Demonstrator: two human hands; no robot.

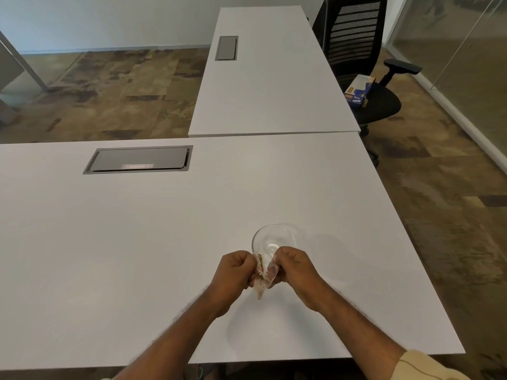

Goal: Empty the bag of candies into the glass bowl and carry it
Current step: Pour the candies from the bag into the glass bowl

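Observation:
A small clear glass bowl (pixel 274 238) stands on the white table (pixel 137 242), just beyond my hands, and looks empty. Between my hands hangs a small clear plastic bag of candies (pixel 264 275), with a few coloured pieces showing through it. My left hand (pixel 236 270) pinches the bag's left side and my right hand (pixel 293 267) pinches its right side. Both hands are held just above the table, at the bowl's near rim. The bag's top edge is hidden by my fingers.
A grey cable hatch (pixel 138 159) is set into the table at the back left. A second white table (pixel 269 75) with its own hatch (pixel 226 48) adjoins at the far side. A black office chair (pixel 365 64) carrying a box (pixel 359 90) stands at the right.

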